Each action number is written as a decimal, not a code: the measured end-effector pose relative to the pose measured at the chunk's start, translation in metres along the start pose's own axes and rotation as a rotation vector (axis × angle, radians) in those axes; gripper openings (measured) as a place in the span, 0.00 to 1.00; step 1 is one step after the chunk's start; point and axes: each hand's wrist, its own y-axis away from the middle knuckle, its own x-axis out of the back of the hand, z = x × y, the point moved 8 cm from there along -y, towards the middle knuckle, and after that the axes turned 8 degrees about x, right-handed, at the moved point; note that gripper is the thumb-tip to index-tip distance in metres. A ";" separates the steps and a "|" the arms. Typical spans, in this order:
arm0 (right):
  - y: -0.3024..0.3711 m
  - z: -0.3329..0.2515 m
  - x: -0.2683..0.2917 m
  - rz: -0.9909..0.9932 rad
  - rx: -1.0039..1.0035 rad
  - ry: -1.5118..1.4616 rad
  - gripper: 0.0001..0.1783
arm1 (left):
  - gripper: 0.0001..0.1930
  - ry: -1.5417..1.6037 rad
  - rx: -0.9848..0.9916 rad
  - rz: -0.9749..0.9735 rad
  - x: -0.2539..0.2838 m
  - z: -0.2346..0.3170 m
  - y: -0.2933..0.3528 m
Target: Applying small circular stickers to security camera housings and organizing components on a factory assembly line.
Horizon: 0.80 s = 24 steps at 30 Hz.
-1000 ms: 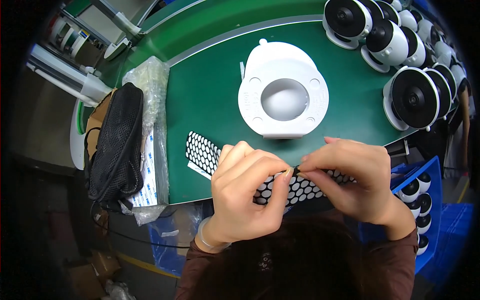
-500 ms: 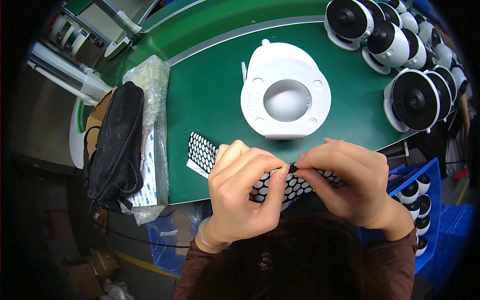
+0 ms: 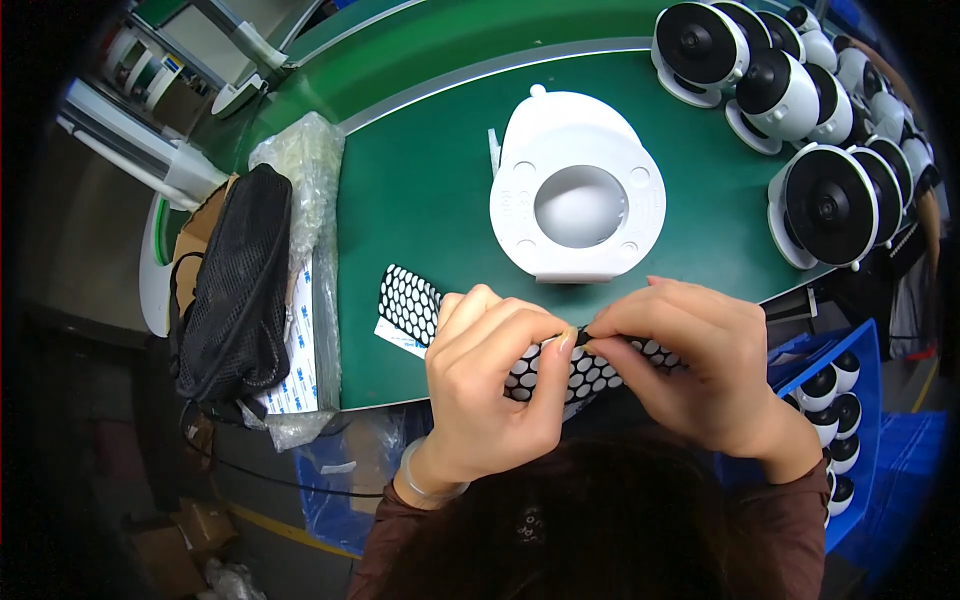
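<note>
Both thumbs and index fingertips meet at the edge of a black sheet covered with white round dots [image 3: 596, 376], near the front of the bench. My left hand [image 3: 488, 385] is closed in a pinch on the sheet's upper edge. Opposite it, my right hand [image 3: 700, 355] pinches the same edge, its fingertips almost touching the left ones. A dotted piece [image 3: 408, 302] shows left of my left hand; whether it joins the held sheet is hidden. Just beyond my hands lies a white plastic camera housing [image 3: 515, 205], its round opening facing up.
Several white cameras with black faces [image 3: 830, 205] stand at the right. A black mesh pouch [image 3: 235, 285] and bubble wrap [image 3: 305, 160] lie along the bench's left side. Below the right edge, a blue bin [image 3: 862, 400] holds several round black-and-white parts.
The whole view has shifted slightly, so bench items appear a little further right. Both hands keep their pinch on the dotted sheet, with hardly any movement.
</note>
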 end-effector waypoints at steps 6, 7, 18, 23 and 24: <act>-0.001 0.006 -0.002 -0.116 -0.112 -0.099 0.08 | 0.02 0.013 0.023 -0.023 -0.003 -0.001 0.001; -0.002 0.002 -0.004 -0.158 -0.089 -0.031 0.08 | 0.02 0.014 0.022 -0.023 -0.002 -0.002 0.002; -0.035 0.004 -0.006 0.064 -0.093 0.024 0.05 | 0.03 0.344 0.225 0.042 -0.013 -0.034 -0.004; -0.033 0.006 -0.009 0.152 -0.061 0.032 0.04 | 0.03 0.306 0.146 0.117 -0.011 -0.033 -0.002; -0.034 0.007 -0.011 0.145 -0.060 0.026 0.04 | 0.03 0.299 0.136 0.119 -0.010 -0.033 -0.002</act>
